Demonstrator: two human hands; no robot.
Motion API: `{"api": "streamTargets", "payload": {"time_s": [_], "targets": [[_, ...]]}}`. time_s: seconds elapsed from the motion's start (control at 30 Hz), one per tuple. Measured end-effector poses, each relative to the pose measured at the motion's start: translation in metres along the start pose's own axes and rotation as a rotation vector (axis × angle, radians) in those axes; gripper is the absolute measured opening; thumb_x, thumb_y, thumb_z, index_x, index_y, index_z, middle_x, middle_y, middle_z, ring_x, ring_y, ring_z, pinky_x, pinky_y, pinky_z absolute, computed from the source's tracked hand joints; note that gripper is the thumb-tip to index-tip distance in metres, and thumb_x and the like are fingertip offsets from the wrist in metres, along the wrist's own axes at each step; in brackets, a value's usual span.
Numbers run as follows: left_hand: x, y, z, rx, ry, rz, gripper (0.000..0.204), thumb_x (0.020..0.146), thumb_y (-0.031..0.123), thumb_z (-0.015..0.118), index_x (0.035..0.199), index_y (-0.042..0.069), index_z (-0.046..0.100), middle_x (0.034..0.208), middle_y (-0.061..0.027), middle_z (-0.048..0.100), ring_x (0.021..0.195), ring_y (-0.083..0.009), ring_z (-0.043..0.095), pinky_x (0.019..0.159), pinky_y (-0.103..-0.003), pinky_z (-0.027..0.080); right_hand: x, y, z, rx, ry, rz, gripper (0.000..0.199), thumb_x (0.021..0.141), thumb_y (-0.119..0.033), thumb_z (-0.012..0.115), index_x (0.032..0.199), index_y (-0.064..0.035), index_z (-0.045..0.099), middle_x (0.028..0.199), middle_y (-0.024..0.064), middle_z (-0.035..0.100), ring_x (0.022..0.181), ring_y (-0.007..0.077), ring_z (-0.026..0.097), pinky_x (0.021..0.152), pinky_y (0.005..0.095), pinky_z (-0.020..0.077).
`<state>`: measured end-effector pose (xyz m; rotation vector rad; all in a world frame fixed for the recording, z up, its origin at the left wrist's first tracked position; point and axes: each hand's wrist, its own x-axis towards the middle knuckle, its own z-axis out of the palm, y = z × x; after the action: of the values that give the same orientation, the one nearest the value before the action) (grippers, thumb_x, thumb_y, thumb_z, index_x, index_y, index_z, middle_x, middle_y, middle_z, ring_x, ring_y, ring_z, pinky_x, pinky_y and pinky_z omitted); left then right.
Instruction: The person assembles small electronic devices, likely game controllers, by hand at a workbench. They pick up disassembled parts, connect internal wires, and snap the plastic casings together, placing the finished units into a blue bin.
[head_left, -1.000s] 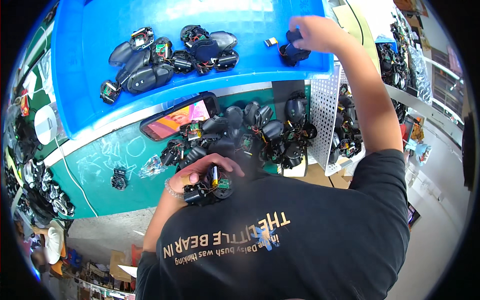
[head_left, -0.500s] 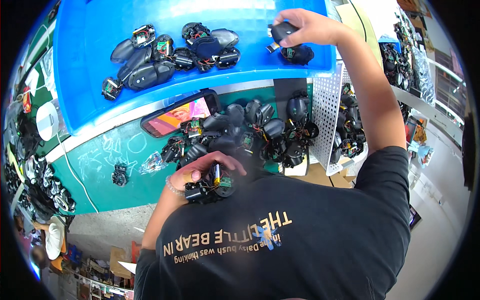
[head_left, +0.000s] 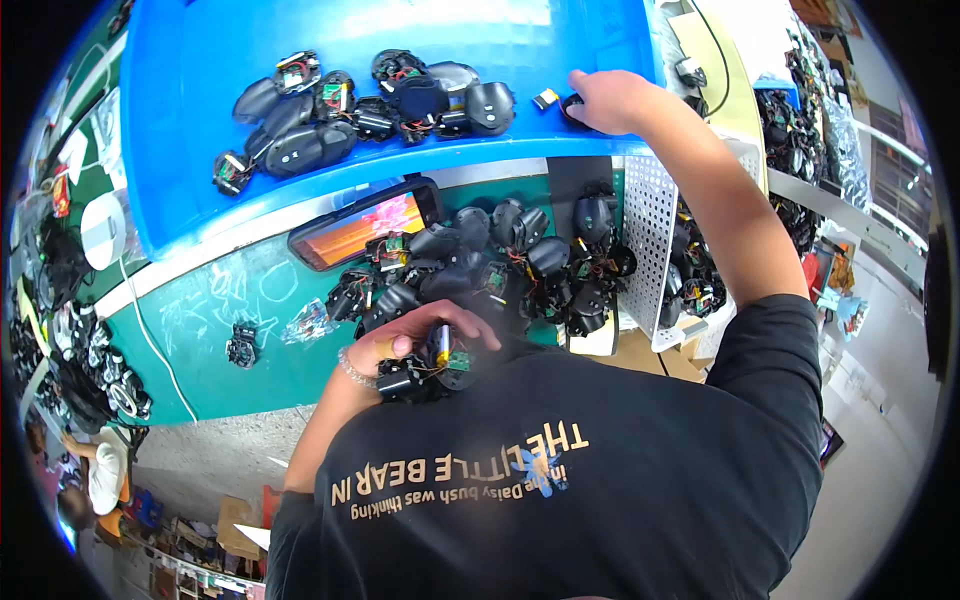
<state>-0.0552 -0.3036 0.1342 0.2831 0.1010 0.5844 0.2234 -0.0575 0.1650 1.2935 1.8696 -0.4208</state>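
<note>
now left hand [head_left: 425,335] fingers grip opened black device [head_left: 430,372], its yellow cylinder upright; right hand [head_left: 610,100] fingers closed on black part [head_left: 572,105].

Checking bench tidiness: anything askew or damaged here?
Yes. The black devices heaped on the green table lie open, boards and wires exposed; the part in the left hand too. A phone lies tilted beside them.
</note>
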Motion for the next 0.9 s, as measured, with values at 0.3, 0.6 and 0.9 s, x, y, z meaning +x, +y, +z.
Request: {"api": "streamTargets", "payload": {"time_s": [0.3,0.6,0.9], "targets": [[-0.018,-0.003,0.0,0.213,-0.016,0.091,0.074,0.081,0.066,0.053,0.121,0.004,0.05,0.124,-0.0279,0.048,0.111,-0.032,0.054,0.094,-0.042,0.044,0.014,0.019,0.016,0.16,0.641,0.039,0.039,0.092,-0.036,0.052,0.117,-0.0058,0.051,0.104,0.0208,0.063,0.093,0.0341,0.063,0.079,0.0426,0.0499],[-0.047,-0.002,0.017,0.2,0.034,0.171,0.067,0.085,0.061,0.05,0.12,0.004,0.051,0.124,-0.0266,0.05,0.121,-0.0322,0.046,0.102,-0.042,0.034,0.056,-0.046,0.01,1.027,0.113,0.024,0.08,0.086,-0.063,0.049,0.143,-0.0111,0.029,0.134,0.026,0.045,0.116,0.0377,0.051,0.074,0.0489,0.0523],[-0.083,-0.007,0.017,0.117,0.09,0.208,0.063,0.085,0.057,0.051,0.119,0.004,0.051,0.125,-0.0289,0.047,0.118,-0.0328,0.049,0.1,-0.04,0.038,0.11,-0.133,-0.031,0.858,0.499,-0.415,0.05,0.089,-0.053,0.052,0.125,-0.0191,0.056,0.112,0.0208,0.051,0.111,0.0365,0.051,0.095,0.0423,0.0412]]}}
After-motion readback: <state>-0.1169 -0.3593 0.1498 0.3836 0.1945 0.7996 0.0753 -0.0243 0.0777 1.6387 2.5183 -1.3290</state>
